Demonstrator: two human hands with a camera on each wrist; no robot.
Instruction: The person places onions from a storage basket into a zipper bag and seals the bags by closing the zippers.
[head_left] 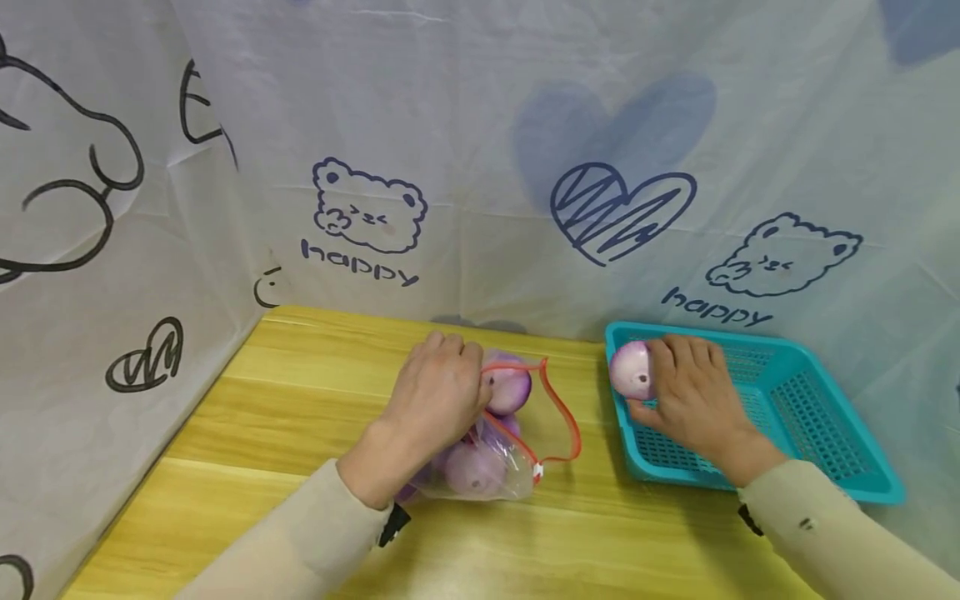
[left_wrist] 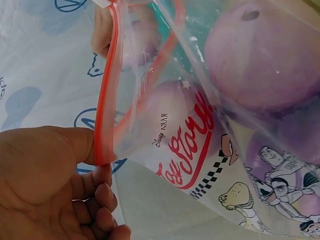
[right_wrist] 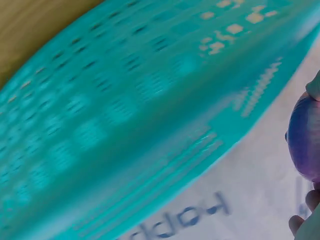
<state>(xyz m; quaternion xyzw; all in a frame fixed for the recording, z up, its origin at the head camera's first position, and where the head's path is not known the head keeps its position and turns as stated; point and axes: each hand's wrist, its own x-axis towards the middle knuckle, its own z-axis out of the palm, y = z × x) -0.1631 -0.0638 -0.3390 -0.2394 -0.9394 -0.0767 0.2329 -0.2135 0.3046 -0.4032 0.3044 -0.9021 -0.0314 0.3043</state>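
Observation:
A clear zip bag with a red seal rim lies on the wooden table, holding several purple onions. My left hand pinches the bag's rim; in the left wrist view thumb and fingers clamp the red seal and printed plastic shows onions inside. My right hand grips one purple onion over the near-left corner of the teal basket. The right wrist view shows that onion at the right edge beside the blurred basket wall.
A white cloth with bear and heart prints hangs behind and to the left of the table. Bare yellow wood lies left of the bag and along the front edge. The basket's inside shows no other item.

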